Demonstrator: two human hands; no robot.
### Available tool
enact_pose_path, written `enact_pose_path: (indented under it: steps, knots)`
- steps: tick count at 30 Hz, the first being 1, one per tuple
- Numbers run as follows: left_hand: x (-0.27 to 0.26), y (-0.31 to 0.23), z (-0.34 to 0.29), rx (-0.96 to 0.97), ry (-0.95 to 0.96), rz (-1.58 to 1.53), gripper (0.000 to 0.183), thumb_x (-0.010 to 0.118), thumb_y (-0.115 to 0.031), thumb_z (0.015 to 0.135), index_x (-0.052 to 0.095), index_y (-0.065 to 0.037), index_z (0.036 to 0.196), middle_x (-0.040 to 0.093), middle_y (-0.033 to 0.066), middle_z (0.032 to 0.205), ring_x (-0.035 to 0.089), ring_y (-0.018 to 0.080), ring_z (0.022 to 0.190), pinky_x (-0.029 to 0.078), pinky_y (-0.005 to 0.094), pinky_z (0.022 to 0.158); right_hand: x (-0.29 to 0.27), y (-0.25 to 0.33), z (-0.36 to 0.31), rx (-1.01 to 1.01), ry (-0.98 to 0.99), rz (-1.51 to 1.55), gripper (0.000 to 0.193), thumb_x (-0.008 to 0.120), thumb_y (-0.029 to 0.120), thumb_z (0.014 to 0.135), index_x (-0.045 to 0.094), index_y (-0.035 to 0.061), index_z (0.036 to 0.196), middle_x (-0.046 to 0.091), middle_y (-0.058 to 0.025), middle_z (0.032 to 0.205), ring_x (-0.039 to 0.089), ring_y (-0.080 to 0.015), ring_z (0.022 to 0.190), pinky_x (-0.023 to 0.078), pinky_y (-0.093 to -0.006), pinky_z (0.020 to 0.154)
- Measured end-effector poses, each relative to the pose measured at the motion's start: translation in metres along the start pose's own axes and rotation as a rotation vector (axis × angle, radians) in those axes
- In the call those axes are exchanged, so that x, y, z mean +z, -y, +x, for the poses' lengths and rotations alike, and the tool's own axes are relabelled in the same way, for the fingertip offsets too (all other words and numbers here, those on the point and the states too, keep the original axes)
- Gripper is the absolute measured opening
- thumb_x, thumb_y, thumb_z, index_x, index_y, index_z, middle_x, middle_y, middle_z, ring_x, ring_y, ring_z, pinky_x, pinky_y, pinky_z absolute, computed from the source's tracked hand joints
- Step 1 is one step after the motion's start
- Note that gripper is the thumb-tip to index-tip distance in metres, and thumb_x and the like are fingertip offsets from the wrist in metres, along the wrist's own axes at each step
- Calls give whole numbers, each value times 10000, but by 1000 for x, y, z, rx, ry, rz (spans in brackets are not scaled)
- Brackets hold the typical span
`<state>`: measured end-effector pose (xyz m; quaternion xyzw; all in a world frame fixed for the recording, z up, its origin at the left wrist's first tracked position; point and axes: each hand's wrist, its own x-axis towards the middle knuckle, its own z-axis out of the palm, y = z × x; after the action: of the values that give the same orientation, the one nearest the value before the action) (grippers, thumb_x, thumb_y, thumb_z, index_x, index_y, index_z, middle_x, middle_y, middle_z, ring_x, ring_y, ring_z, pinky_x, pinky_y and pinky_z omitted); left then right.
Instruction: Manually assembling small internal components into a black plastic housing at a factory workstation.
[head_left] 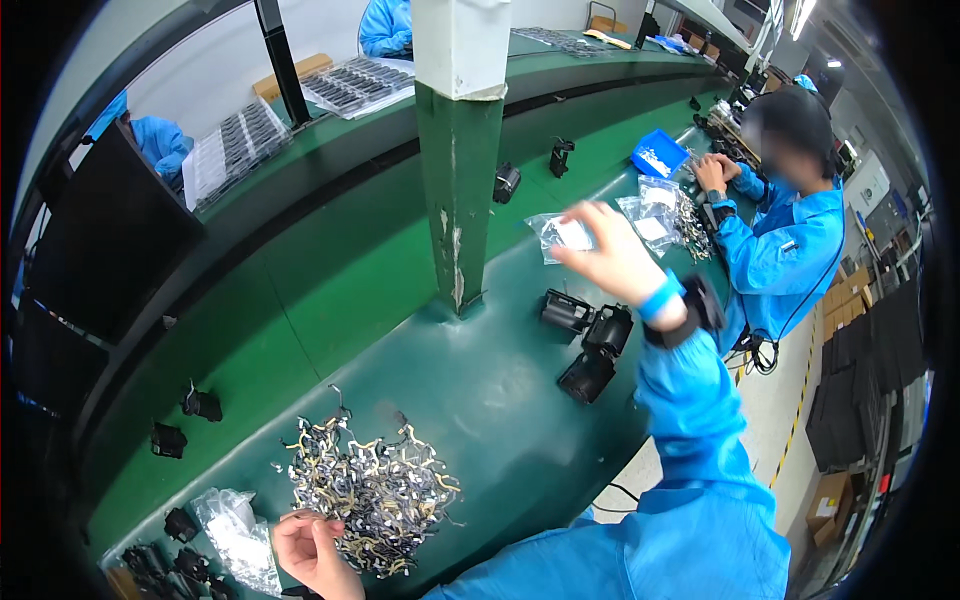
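Note:
A large heap of short wire harnesses [370,490], black, grey and yellow with small white connectors, lies on the green mat. At its near left edge is my left hand [312,552], thumb and fingertips pinched together; what sits between them, if anything, is too small to make out. My right hand [612,250] is raised far forward over the bench, thumb and fingers apart, holding nothing visible. Just beyond it lies a clear plastic bag [548,240] with a white label. Below it, several black plastic housings [590,375] stand grouped on the mat.
A white-filled plastic bag [238,535] and black parts [180,525] lie at the near left. More black housings [200,403] sit along the green conveyor [310,290]. A pillar [455,190] rises mid-bench. A co-worker [790,215] sits at right by a blue bin [658,152].

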<state>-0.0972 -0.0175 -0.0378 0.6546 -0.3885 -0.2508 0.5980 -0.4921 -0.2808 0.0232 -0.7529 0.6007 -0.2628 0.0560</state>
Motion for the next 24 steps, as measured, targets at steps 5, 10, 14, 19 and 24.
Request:
enact_pose_path:
  steps: [5,10,14,19,24]
  knots:
    - [0,-3,-4,-50,1,-102,130,628,21,910,583,-57,1004,620,58,916,597,138,764,515,253,698,85,-35,113,274,26,-146,1006,842,360,661,272,203,1474,367,-192,1456,437,-440,1275,427,-523,1023]
    - [-7,0,-10,-73,-46,-30,121,631,13,912,583,-56,999,621,52,919,592,123,759,498,235,682,153,-44,157,407,79,-167,1153,875,345,591,196,248,1517,375,-152,1475,427,-370,1306,397,-512,1046]
    - [-9,17,-5,-12,-17,29,109,630,4,915,581,-52,995,619,45,897,575,104,724,463,213,641,161,-66,158,370,104,-187,908,830,291,635,346,180,1394,508,-157,1274,564,-386,1144,492,-474,946]
    - [-6,1,-5,-55,-1,-51,101,617,0,921,576,-54,996,611,48,892,577,110,732,456,219,645,74,-22,106,387,-55,-165,700,779,296,665,439,71,1234,507,-243,1186,582,-415,1090,518,-490,893]
    - [2,-6,-2,-48,-30,-119,79,604,-68,931,536,-32,948,555,43,869,545,111,696,452,237,638,38,5,2,-38,149,140,797,743,201,708,351,1,1372,482,-277,1212,501,-443,1161,444,-445,984]
